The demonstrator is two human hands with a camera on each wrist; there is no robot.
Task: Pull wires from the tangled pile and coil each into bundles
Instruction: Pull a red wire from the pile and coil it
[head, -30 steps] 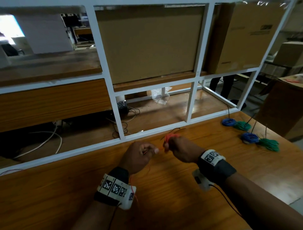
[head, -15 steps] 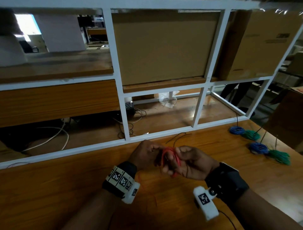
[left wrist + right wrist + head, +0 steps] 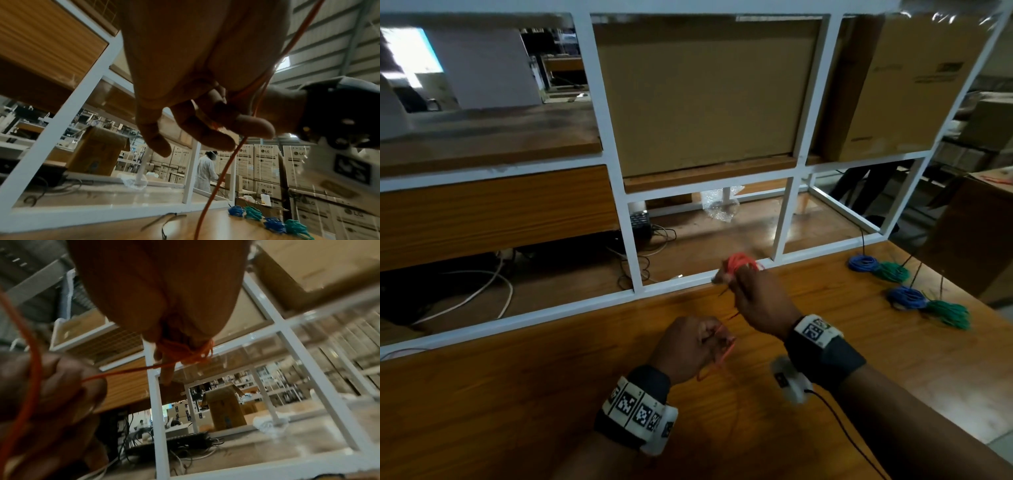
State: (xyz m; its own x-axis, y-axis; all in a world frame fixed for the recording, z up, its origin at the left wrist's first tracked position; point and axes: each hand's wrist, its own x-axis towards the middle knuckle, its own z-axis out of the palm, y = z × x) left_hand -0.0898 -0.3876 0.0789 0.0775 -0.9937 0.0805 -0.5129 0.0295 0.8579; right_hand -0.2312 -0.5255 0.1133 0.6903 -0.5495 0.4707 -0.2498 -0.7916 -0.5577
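I can read "LG" and "WASHING MACHINE" on the stacked cartons through the left wrist view; the big cardboard box on the shelf carries print too blurred to read; black-and-white square markers sit on both wristbands.

I work over a wood-grain counter, glossy and orange-brown, backed by a white metal frame; beyond it lies a warehouse with a corrugated roof, and a person in a white coat stands among the cartons.

My right hand, raised toward 12 o'clock, has thin orange wire coil looped round its curled fingers, a bright, springy bundle; my left hand, nearer me at 6 o'clock, is closed, pinching the loose orange wire strand between thumb and fingertips, the strand running taut between the two hands and trailing down to the counter.

At 2 o'clock rest four finished bundles, touching in pairs: blue bundle beside green bundle, and nearer, second blue bundle beside second green bundle; a thin dark wire lies on the counter near the frame.
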